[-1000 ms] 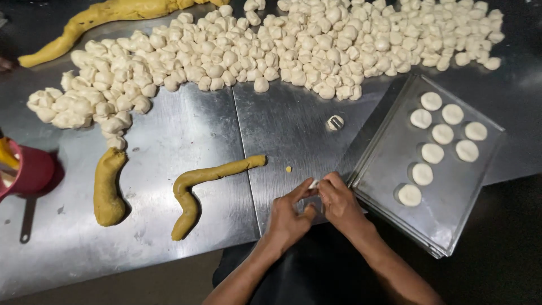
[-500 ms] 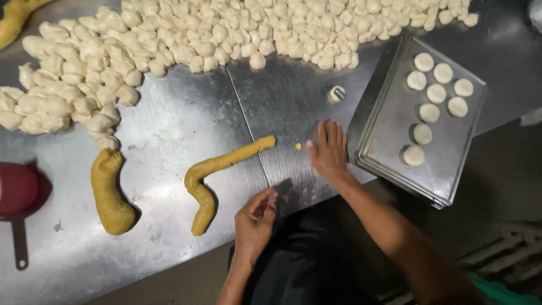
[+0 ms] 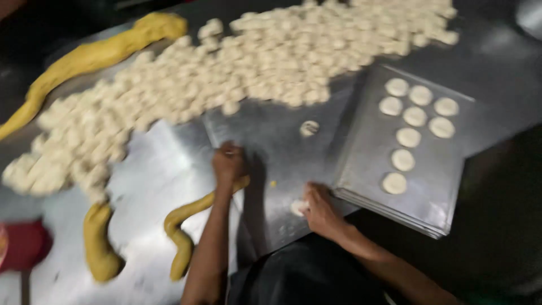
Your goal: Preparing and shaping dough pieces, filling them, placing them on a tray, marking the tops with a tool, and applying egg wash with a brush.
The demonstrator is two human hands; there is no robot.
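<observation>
Left hand (image 3: 227,164) fisted, gripping end of yellow dough rope (image 3: 186,229). Right hand (image 3: 319,208) pressing white dough piece (image 3: 297,208) on steel table (image 3: 271,141), fingers curled. Baking tray (image 3: 418,197) just right.

Steel table (image 3: 158,186) w/ brushed sheet-metal top fills most of the view; a seam btwn two sheets runs diagonally across the middle. Surface is dull grey, scuffed, w/ soft overhead glare on the left half and a bright patch at top right. Beyond the table's near and right edges it's very dark, floor not discernible. Top left corner also black. Whole pic is motion-blurred; no walls or windows visible.
</observation>
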